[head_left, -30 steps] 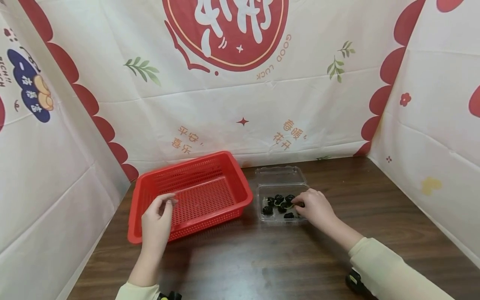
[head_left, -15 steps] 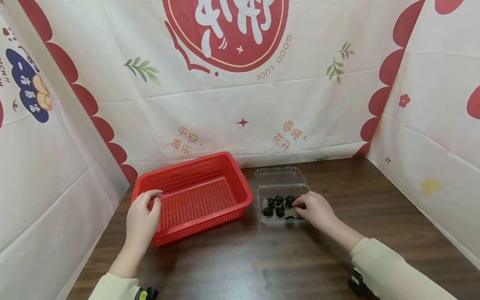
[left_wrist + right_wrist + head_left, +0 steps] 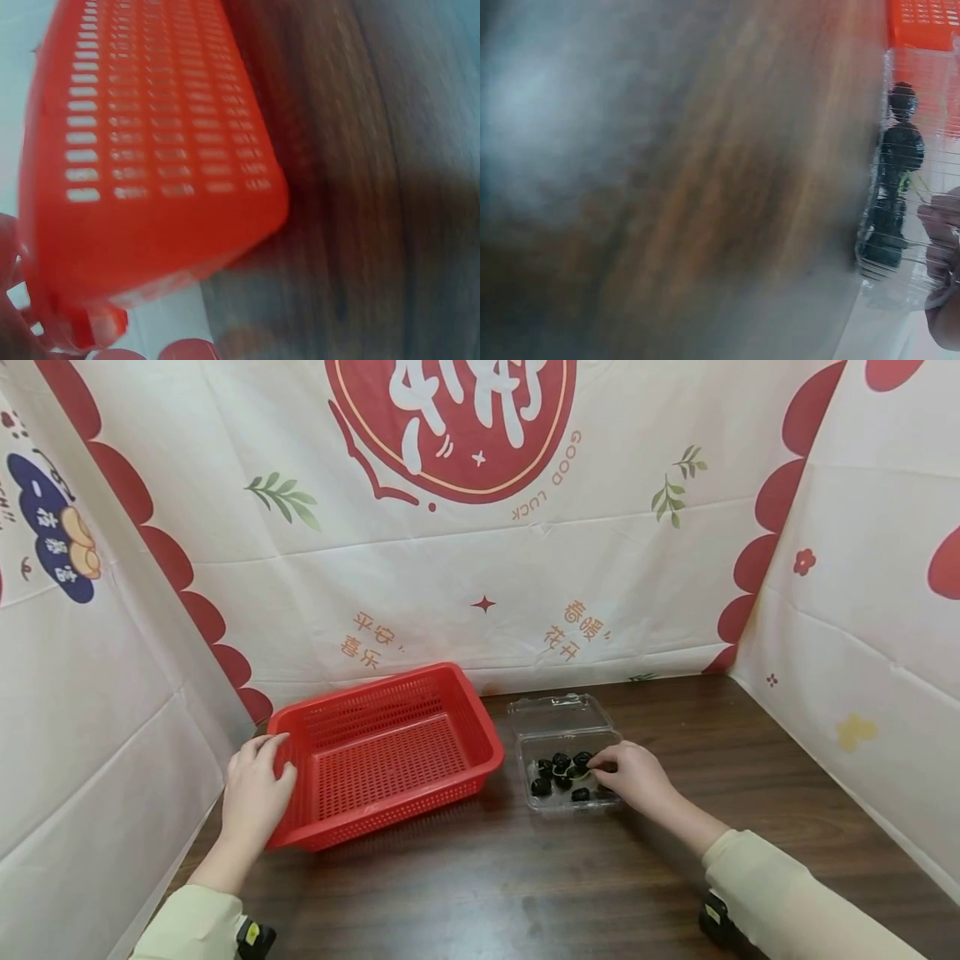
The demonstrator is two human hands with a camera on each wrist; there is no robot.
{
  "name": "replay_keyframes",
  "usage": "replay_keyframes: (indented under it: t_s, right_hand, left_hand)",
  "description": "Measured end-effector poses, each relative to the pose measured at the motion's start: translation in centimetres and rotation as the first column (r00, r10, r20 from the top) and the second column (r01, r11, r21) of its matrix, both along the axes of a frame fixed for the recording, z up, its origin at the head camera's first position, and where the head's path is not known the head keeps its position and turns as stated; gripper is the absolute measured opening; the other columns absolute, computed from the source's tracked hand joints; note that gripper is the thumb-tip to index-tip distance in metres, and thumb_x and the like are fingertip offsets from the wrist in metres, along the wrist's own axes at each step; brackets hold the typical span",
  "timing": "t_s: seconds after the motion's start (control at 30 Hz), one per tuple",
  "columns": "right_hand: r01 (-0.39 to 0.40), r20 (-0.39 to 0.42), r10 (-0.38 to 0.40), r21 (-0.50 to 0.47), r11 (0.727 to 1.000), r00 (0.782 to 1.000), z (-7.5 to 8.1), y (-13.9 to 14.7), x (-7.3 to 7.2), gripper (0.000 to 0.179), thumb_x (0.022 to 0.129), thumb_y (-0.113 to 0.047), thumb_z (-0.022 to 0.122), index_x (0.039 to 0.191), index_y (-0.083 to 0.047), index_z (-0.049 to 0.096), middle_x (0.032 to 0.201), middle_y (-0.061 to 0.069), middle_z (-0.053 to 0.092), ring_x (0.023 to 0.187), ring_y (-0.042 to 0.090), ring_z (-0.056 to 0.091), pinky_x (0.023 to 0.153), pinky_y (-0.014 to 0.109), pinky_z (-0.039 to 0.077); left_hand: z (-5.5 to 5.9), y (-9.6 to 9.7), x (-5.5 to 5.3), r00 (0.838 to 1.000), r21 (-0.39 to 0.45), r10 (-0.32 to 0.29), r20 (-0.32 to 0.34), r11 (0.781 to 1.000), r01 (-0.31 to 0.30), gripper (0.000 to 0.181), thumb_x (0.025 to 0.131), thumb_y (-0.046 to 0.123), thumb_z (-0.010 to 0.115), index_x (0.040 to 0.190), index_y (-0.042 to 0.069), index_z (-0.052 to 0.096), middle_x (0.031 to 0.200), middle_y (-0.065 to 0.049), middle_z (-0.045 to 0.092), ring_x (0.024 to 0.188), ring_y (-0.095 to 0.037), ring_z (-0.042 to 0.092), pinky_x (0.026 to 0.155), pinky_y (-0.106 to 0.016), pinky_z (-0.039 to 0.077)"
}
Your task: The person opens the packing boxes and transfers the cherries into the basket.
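In the head view my left hand (image 3: 257, 789) is at the left end of the red basket (image 3: 405, 818), with thumb and fingers apart over its rim. The left wrist view has that basket's slotted side (image 3: 165, 150) close up, with the fingers (image 3: 7, 251) beside the rim. My right hand (image 3: 633, 779) reaches into a clear plastic box (image 3: 531, 752) from the right. Its thumb and forefinger pinch at a yellow-green stem among several glossy, dark, round fruits (image 3: 561, 763). In the right wrist view the dark fruits (image 3: 902, 146) show through the box wall.
The box's clear lid (image 3: 558, 714) is folded back behind it. Box and basket both stand on a dark wooden table (image 3: 480, 885), near a printed white cloth (image 3: 420, 577) at the back. More cloth hangs at left and right.
My left hand has moved left from over the basket's inside to its left end. The dark fruits have shifted under my right hand, and the box has slid slightly towards me and right.
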State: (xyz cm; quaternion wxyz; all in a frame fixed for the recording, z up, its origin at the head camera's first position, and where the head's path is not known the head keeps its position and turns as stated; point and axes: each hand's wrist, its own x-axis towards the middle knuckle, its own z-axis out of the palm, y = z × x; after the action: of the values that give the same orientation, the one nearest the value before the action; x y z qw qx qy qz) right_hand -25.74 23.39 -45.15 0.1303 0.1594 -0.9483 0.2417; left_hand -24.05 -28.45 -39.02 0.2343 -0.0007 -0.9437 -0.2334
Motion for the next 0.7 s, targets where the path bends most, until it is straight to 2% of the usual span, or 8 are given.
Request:
replay_keyframes:
  t_s: [0.1,0.2,0.3,0.4,0.47,0.53,0.7]
  right_hand:
    - [0.010,-0.022,-0.011,-0.013,1.000,1.000,-0.2,-0.1,0.1,0.009,0.083,-0.006,0.073,0.091,-0.007,0.077,0.088,0.002,0.071,0.082,0.022,0.060,0.074,0.045,0.049]
    - [0.015,-0.037,-0.015,-0.019,1.000,0.999,-0.3,-0.2,0.1,0.008,0.082,-0.006,0.073,0.089,-0.008,0.077,0.087,0.001,0.071,0.080,0.020,0.059,0.072,0.044,0.049]
    - [0.008,-0.048,-0.009,-0.017,1.000,0.999,-0.5,-0.4,0.0,0.008,0.082,-0.005,0.073,0.089,-0.007,0.077,0.086,0.001,0.071,0.080,0.020,0.060,0.078,0.045,0.049]
    - [0.013,-0.052,-0.014,-0.013,1.000,0.999,-0.6,-0.5,0.0,0.007,0.082,-0.006,0.073,0.088,-0.008,0.077,0.086,0.002,0.072,0.080,0.022,0.062,0.085,0.048,0.047]
    - [0.026,-0.051,-0.027,-0.010,1.000,0.998,-0.5,-0.5,0.0,0.007,0.083,-0.006,0.074,0.088,-0.008,0.077,0.086,0.002,0.072,0.081,0.023,0.062,0.087,0.050,0.046]
    - [0.043,-0.049,-0.044,-0.009,0.999,0.998,-0.4,-0.6,0.1,0.006,0.083,-0.007,0.074,0.088,-0.008,0.077,0.086,0.002,0.072,0.081,0.024,0.062,0.082,0.049,0.048]
    - [0.064,-0.043,-0.064,0.001,0.998,0.997,-0.2,-0.6,0.3,0.007,0.083,-0.008,0.074,0.089,-0.008,0.077,0.087,0.003,0.072,0.080,0.023,0.060,0.075,0.047,0.049]
  left_hand:
    - [-0.3,-0.5,-0.3,0.997,0.006,0.018,0.074,1.000,-0.018,0.051,0.089,0.008,0.056,0.138,-0.002,0.046,0.137,-0.032,0.034,0.123,-0.053,0.030,0.094,-0.067,0.031]
    - [-0.8,-1.0,-0.8,0.986,0.012,0.040,0.160,0.999,-0.042,0.057,0.090,0.011,0.056,0.143,-0.002,0.039,0.141,-0.035,0.028,0.124,-0.055,0.028,0.095,-0.068,0.031]
    - [-1.1,-1.5,-1.2,0.967,0.011,0.048,0.252,0.999,-0.052,0.064,0.090,0.013,0.055,0.148,-0.003,0.031,0.143,-0.039,0.022,0.124,-0.059,0.029,0.096,-0.069,0.030]
    - [-1.4,-1.9,-1.7,0.946,0.013,0.028,0.322,0.999,-0.034,0.073,0.090,0.014,0.055,0.150,-0.006,0.018,0.142,-0.044,0.019,0.123,-0.062,0.030,0.097,-0.069,0.031]
    - [-1.4,-2.1,-2.0,0.936,0.016,0.009,0.353,1.000,-0.016,0.080,0.090,0.013,0.056,0.150,-0.009,0.009,0.140,-0.046,0.020,0.121,-0.062,0.033,0.095,-0.069,0.033]
    - [-1.5,-2.1,-2.2,0.928,0.009,-0.002,0.372,1.000,-0.002,0.085,0.089,0.012,0.057,0.149,-0.011,0.003,0.136,-0.047,0.024,0.117,-0.062,0.038,0.092,-0.067,0.037]
    - [-1.6,-1.6,-2.7,0.922,-0.036,0.002,0.388,0.999,0.013,0.088,0.088,0.010,0.059,0.146,-0.017,-0.002,0.125,-0.047,0.033,0.101,-0.059,0.051,0.082,-0.064,0.044]
